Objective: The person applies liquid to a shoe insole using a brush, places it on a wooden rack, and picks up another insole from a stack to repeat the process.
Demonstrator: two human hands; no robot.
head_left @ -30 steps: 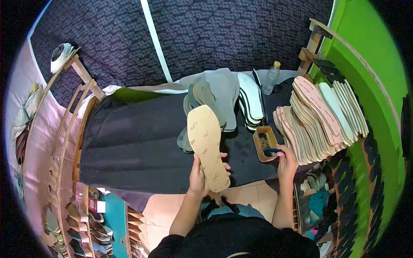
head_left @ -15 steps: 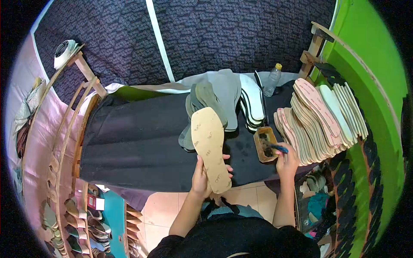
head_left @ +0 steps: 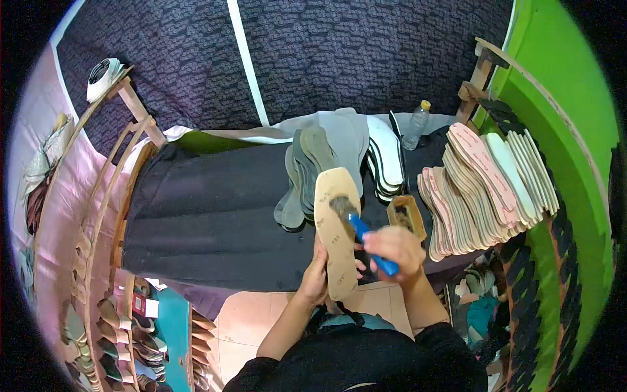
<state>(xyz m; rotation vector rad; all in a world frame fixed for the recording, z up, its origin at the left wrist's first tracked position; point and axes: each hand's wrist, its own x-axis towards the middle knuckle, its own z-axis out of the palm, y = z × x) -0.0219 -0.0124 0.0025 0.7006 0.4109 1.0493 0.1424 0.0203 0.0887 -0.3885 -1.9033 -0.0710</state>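
Observation:
A tan insole [head_left: 337, 245] with small dark printed marks is gripped near its heel end by my left hand [head_left: 315, 273], thumb on one edge and fingertips on the other. My right hand [head_left: 396, 251] is closed round the blue handle of a brush [head_left: 358, 225]. The brush's bristles rest on the wide upper part of the insole. Just beyond my right hand stands a small tan box [head_left: 418, 228] with dark residue inside. Grey sole pieces [head_left: 305, 170] lie in a pile behind the insole.
Stacked insoles [head_left: 477, 189], pinkish on top, fill the table's right side. White-topped pieces [head_left: 385, 153] and a clear bottle with a yellow cap [head_left: 416, 125] stand at the back. Racks of shoe parts [head_left: 121, 326] flank the black-covered table [head_left: 202, 215].
My right hand has brought the brush out of the tan box and left onto the insole. The insole in my left hand has shifted slightly right and turned more upright.

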